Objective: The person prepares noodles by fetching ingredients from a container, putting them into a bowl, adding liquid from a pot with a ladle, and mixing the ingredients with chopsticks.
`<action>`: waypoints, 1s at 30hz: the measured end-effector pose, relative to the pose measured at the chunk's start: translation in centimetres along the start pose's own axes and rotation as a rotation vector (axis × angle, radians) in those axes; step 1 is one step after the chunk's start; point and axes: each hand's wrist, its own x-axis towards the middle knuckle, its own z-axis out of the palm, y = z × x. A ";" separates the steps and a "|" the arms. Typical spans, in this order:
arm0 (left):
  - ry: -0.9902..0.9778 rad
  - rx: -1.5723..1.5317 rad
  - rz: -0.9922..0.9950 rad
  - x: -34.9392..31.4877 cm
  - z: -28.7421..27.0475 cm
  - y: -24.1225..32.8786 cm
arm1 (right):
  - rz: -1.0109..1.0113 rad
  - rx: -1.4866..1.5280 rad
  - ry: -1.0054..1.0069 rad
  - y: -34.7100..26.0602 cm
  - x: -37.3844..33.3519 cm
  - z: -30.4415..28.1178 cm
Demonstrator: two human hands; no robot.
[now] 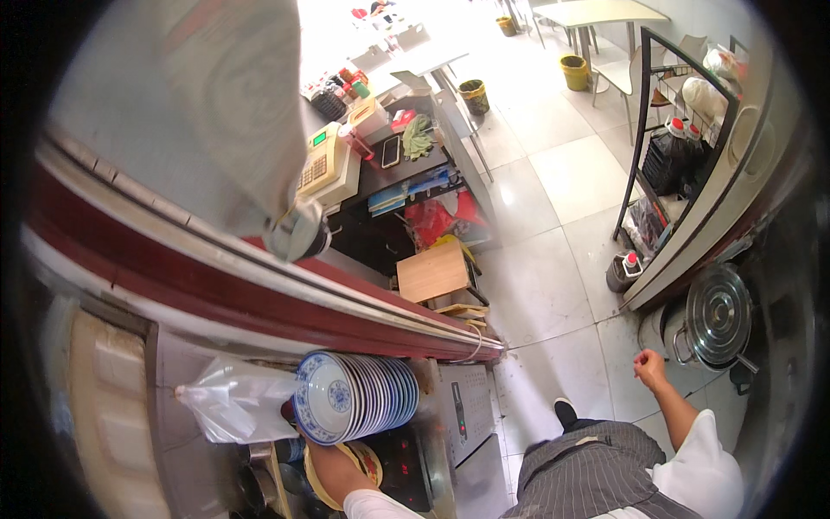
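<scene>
My left arm reaches to a tall stack of blue-and-white patterned bowls [339, 396], tipped on its side so the nearest bowl's inside faces left. My left hand [301, 429] is at the lower left rim of that bowl; its fingers are mostly hidden, so I cannot tell whether they grip it. A clear plastic bag [238, 402] lies just left of the stack. Under my left forearm is a round yellowish container [370, 463]. Off to the right, above the floor, my right hand [650, 368] is closed with nothing visible in it.
Beside the bowls is a black cooktop [405, 467] with red lit digits. A large lidded metal pot [719, 313] stands at right. Beyond the doorway are a counter with a cash register [327, 164], a wooden stool [432, 272], a black rack [644, 130] and yellow bins [574, 73].
</scene>
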 end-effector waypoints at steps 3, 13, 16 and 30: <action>0.068 0.018 0.039 -0.6 0.0 1.1 | -0.048 -0.014 -0.031 -3.5 4.5 1.9; 0.338 0.150 0.379 -10.4 9.2 12.3 | 0.098 0.504 -0.423 -20.5 20.5 13.5; 0.254 0.157 0.561 -13.2 18.1 18.8 | 0.158 0.527 -0.552 -25.8 26.0 15.0; -1.042 0.267 0.739 -30.7 66.4 40.9 | 0.218 0.751 -0.777 -40.0 60.7 8.2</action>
